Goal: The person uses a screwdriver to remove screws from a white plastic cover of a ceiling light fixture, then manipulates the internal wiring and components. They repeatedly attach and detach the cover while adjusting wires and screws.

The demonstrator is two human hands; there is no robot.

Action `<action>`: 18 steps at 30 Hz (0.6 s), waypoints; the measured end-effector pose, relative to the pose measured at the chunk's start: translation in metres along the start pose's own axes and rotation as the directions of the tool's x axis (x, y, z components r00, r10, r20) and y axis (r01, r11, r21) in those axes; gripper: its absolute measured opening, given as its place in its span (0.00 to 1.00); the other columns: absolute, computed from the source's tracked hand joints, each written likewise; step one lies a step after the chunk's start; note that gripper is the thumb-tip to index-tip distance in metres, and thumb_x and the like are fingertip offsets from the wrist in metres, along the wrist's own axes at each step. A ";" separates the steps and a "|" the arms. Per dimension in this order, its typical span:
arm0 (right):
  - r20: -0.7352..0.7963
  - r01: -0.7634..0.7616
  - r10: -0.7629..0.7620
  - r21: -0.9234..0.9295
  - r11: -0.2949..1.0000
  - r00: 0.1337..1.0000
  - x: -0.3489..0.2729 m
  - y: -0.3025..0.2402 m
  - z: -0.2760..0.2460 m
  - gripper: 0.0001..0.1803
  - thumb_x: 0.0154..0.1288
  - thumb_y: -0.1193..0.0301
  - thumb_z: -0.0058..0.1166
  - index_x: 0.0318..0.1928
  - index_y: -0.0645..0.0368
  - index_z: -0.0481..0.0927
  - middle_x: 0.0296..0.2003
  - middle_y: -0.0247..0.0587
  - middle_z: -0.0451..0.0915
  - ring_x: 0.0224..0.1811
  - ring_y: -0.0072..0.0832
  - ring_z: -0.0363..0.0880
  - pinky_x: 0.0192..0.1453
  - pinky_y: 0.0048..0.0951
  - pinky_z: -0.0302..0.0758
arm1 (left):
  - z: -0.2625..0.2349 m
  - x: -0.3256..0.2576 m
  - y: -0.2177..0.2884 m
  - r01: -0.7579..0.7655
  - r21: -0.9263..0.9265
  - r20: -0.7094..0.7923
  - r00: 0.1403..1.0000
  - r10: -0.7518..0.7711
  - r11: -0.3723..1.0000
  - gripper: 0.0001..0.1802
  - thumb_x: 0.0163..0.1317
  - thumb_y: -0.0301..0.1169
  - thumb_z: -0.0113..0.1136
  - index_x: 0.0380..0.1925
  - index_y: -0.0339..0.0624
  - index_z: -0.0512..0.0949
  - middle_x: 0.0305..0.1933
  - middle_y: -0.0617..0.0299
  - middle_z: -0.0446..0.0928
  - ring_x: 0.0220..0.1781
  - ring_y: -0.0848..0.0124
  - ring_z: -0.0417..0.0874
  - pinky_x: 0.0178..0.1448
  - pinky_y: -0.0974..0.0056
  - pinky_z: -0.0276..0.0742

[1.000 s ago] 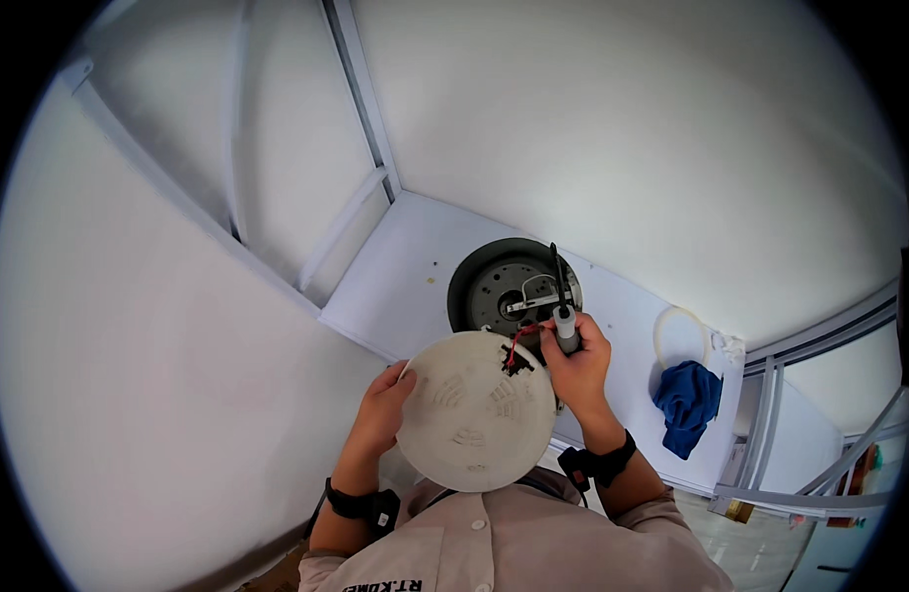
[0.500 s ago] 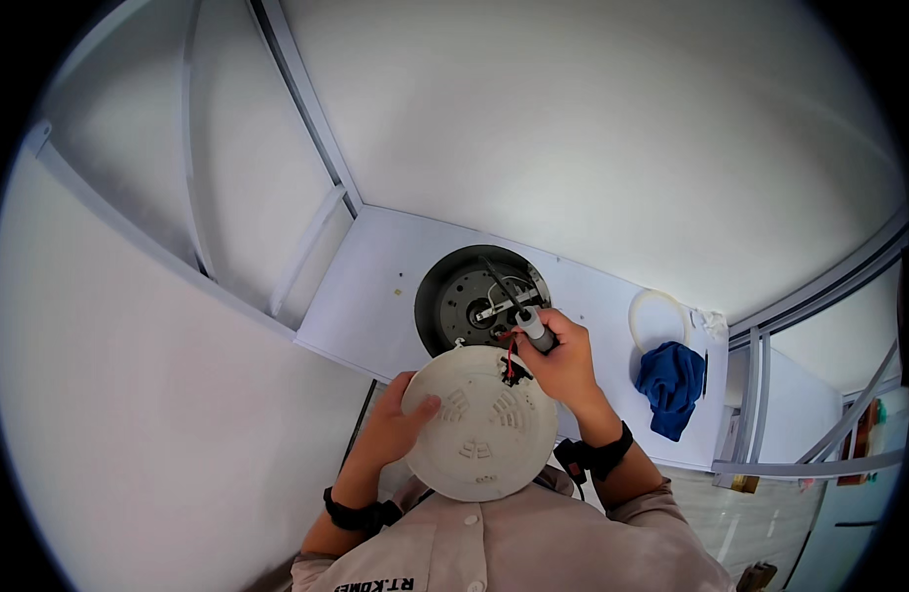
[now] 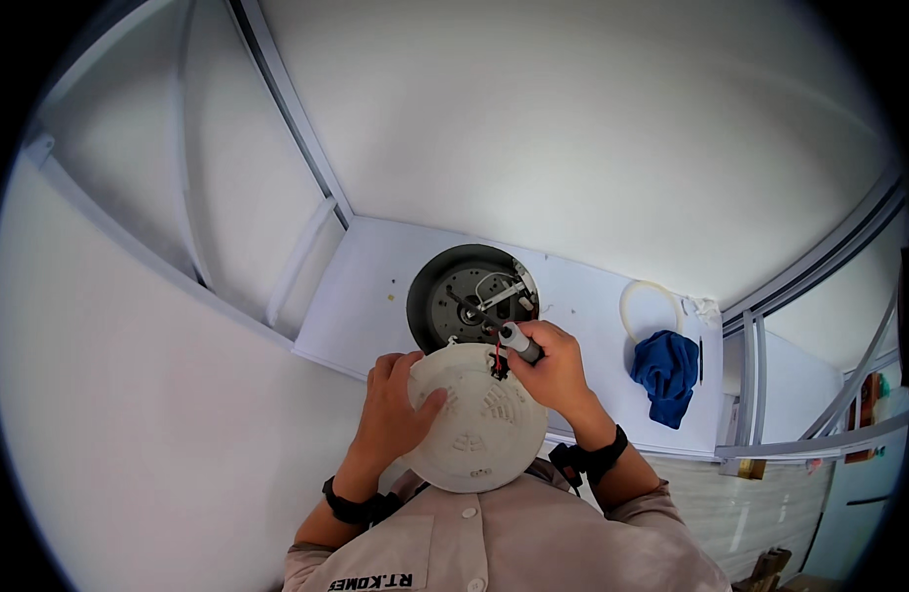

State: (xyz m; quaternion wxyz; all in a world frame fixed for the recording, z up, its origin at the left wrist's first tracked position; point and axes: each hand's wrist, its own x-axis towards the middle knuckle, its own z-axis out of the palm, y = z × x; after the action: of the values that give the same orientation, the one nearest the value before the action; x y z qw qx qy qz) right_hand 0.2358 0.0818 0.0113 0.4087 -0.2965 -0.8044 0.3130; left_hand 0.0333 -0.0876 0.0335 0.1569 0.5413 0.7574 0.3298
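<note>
Cover (image 3: 479,424) sat gripped at its ten o'clock edge by your left hand (image 3: 390,407) | your right hand (image 3: 559,367) grasped the grey-handled tool (image 3: 514,338) at one o'clock | red wires (image 3: 499,356) there likely needed slack, no tugging | dark pot (image 3: 425,308) lay beyond, at twelve.

Left grip (image 3: 391,407) clasping, thumb (image 3: 434,404) extended inward; right grip (image 3: 557,373) curled; both forearms (image 3: 630,480) slanting inward.

A pale disc (image 3: 466,424) is blocking between left hand (image 3: 393,409) and right hand (image 3: 556,373), a drum (image 3: 422,311) ahead. Rightward, tabletop (image 3: 602,390) is lying open.
</note>
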 end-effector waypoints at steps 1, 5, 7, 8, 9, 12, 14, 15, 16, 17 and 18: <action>0.000 0.000 0.000 0.002 1.000 1.000 -0.001 -0.001 0.000 0.16 0.53 0.76 0.72 0.44 0.60 0.85 0.40 0.49 0.88 0.40 0.49 0.88 0.43 0.41 0.84 | -0.003 0.001 0.005 -0.023 -0.025 -0.002 1.000 0.022 0.999 0.30 0.62 0.35 0.73 0.63 0.36 0.77 0.62 0.45 0.76 0.65 0.46 0.75 0.71 0.49 0.73; 0.006 -0.004 0.004 0.000 1.000 1.000 -0.003 -0.003 -0.002 0.16 0.53 0.75 0.72 0.44 0.59 0.85 0.41 0.48 0.88 0.42 0.50 0.88 0.44 0.41 0.85 | -0.011 0.011 0.024 -0.059 -0.087 0.064 0.996 0.064 0.995 0.22 0.62 0.34 0.72 0.54 0.39 0.82 0.57 0.49 0.80 0.65 0.48 0.75 0.69 0.50 0.72; 0.016 0.004 -0.003 -0.005 1.000 1.000 -0.004 -0.003 -0.001 0.16 0.53 0.75 0.73 0.44 0.59 0.85 0.41 0.48 0.88 0.41 0.49 0.88 0.44 0.41 0.85 | -0.011 0.016 0.031 -0.087 -0.079 0.081 0.992 0.094 0.993 0.19 0.62 0.34 0.72 0.51 0.40 0.84 0.54 0.50 0.82 0.63 0.48 0.77 0.68 0.50 0.73; 0.021 0.007 -0.007 -0.009 1.000 1.000 -0.005 -0.002 -0.002 0.16 0.53 0.75 0.73 0.44 0.59 0.85 0.41 0.48 0.88 0.41 0.49 0.88 0.43 0.41 0.84 | -0.010 0.018 0.033 -0.121 -0.066 0.063 0.990 0.125 0.991 0.18 0.62 0.34 0.72 0.51 0.40 0.84 0.54 0.51 0.82 0.62 0.49 0.78 0.67 0.50 0.73; 0.032 0.011 -0.011 -0.014 1.000 0.999 -0.005 -0.002 -0.002 0.16 0.53 0.74 0.73 0.44 0.59 0.85 0.41 0.48 0.88 0.41 0.49 0.88 0.43 0.41 0.84 | -0.009 0.020 0.035 -0.153 -0.051 0.046 0.987 0.156 0.987 0.17 0.62 0.34 0.72 0.50 0.40 0.84 0.53 0.52 0.83 0.61 0.49 0.79 0.67 0.50 0.74; 0.060 0.023 -0.021 -0.022 0.999 0.998 -0.006 -0.004 -0.004 0.16 0.53 0.74 0.73 0.44 0.58 0.85 0.40 0.46 0.88 0.40 0.48 0.87 0.43 0.41 0.84 | -0.005 0.031 0.031 -0.166 -0.161 0.177 0.965 0.194 0.973 0.16 0.62 0.33 0.72 0.49 0.40 0.84 0.50 0.52 0.84 0.55 0.50 0.82 0.64 0.50 0.75; 0.063 0.035 -0.034 -0.026 0.999 0.997 -0.005 -0.004 -0.005 0.16 0.54 0.73 0.74 0.44 0.58 0.85 0.40 0.45 0.88 0.40 0.48 0.87 0.44 0.41 0.84 | -0.004 0.037 0.034 -0.143 -0.131 0.263 0.949 0.174 0.981 0.17 0.63 0.34 0.71 0.50 0.41 0.85 0.51 0.54 0.83 0.57 0.51 0.81 0.64 0.49 0.74; 0.066 0.036 -0.034 -0.025 0.999 0.997 -0.005 -0.003 -0.005 0.16 0.54 0.73 0.74 0.44 0.58 0.85 0.40 0.45 0.89 0.41 0.48 0.87 0.44 0.41 0.84 | -0.003 0.038 0.036 -0.133 -0.115 0.306 0.938 0.163 0.984 0.17 0.63 0.34 0.70 0.50 0.41 0.85 0.51 0.55 0.83 0.58 0.51 0.81 0.63 0.48 0.74; 0.068 0.037 -0.036 -0.024 0.999 0.997 -0.006 -0.001 -0.004 0.17 0.54 0.73 0.74 0.44 0.58 0.85 0.39 0.45 0.89 0.41 0.48 0.87 0.45 0.41 0.84 | -0.001 0.038 0.035 -0.163 -0.095 0.293 0.938 0.184 0.982 0.17 0.63 0.34 0.70 0.50 0.41 0.85 0.51 0.55 0.83 0.58 0.51 0.81 0.64 0.48 0.73; 0.070 0.039 -0.037 -0.024 0.999 0.997 -0.006 0.000 -0.004 0.17 0.54 0.73 0.74 0.44 0.58 0.85 0.39 0.44 0.89 0.41 0.48 0.87 0.45 0.41 0.84 | 0.002 0.039 0.034 -0.193 -0.074 0.281 0.937 0.206 0.978 0.17 0.63 0.34 0.70 0.51 0.41 0.84 0.50 0.54 0.83 0.58 0.51 0.81 0.65 0.48 0.72; 0.071 0.037 -0.036 -0.021 0.999 0.997 -0.006 0.000 -0.004 0.17 0.54 0.73 0.74 0.44 0.58 0.85 0.39 0.44 0.89 0.42 0.48 0.87 0.45 0.41 0.84 | 0.006 0.040 0.032 -0.222 -0.052 0.269 0.936 0.228 0.974 0.17 0.63 0.33 0.70 0.51 0.42 0.84 0.50 0.54 0.83 0.57 0.51 0.82 0.66 0.48 0.71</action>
State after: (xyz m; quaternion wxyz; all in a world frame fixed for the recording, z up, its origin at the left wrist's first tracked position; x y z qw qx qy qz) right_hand 0.2421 0.0784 0.0105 0.3826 -0.2751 -0.8270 0.3067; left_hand 0.0449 -0.0424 0.0556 0.2269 0.6630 0.6580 0.2756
